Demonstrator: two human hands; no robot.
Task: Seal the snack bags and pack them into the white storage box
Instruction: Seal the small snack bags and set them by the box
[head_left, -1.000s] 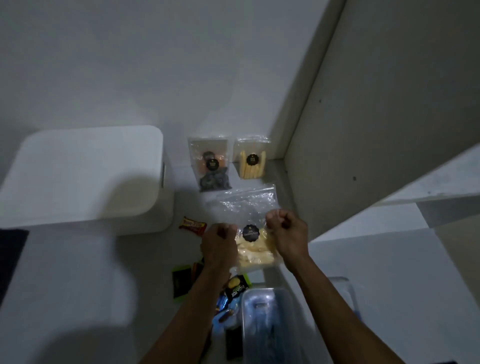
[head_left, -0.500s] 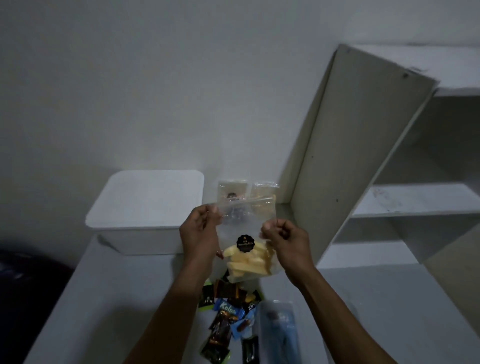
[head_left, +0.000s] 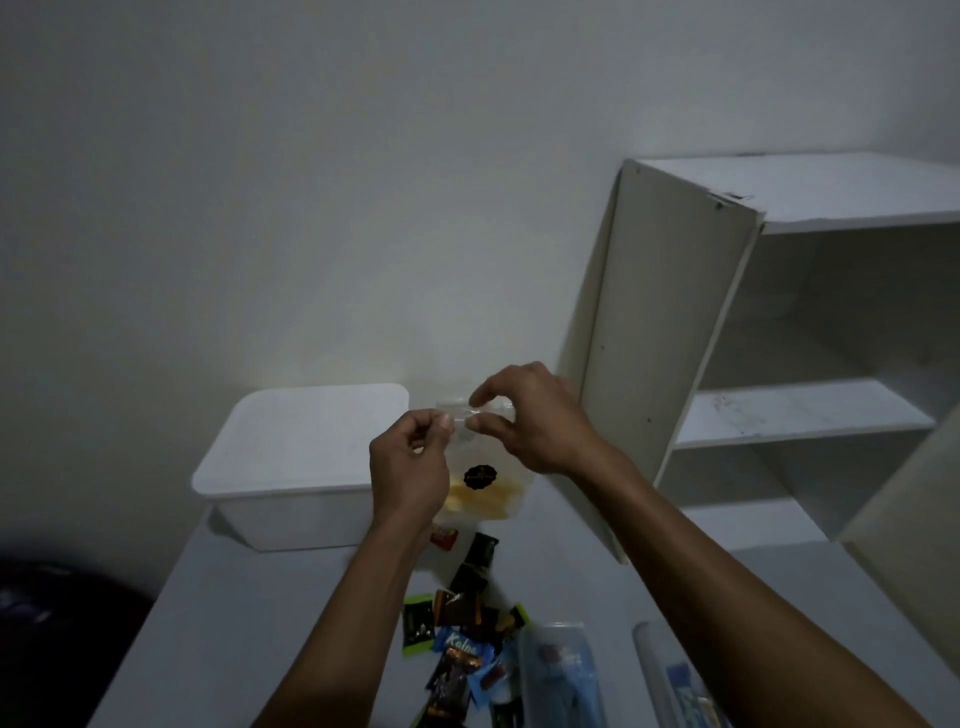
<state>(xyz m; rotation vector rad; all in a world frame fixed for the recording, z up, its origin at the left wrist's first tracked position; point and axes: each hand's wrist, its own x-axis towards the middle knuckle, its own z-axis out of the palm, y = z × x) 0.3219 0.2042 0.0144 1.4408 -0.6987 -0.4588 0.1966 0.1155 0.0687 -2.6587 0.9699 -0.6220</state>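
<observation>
I hold a clear snack bag (head_left: 483, 483) upright in the air; it has yellow chips and a round black sticker. My left hand (head_left: 410, 467) pinches the bag's top edge at its left corner. My right hand (head_left: 524, 415) pinches the same top strip between thumb and forefinger, close beside the left fingers. The white storage box (head_left: 296, 467) stands on the table to the left behind the bag, with its lid on. The two other snack bags seen earlier by the wall are hidden behind my hands.
Small wrapped candies and snack packets (head_left: 462, 644) lie scattered on the white table below my arms. A clear plastic container (head_left: 561, 675) and another packet (head_left: 680, 680) sit at the bottom edge. A white open shelf unit (head_left: 779, 364) rises on the right.
The bag was lifted off the table and raised upright. My right hand moved from the bag's right side to its top strip beside the left fingers. The camera tilted upward.
</observation>
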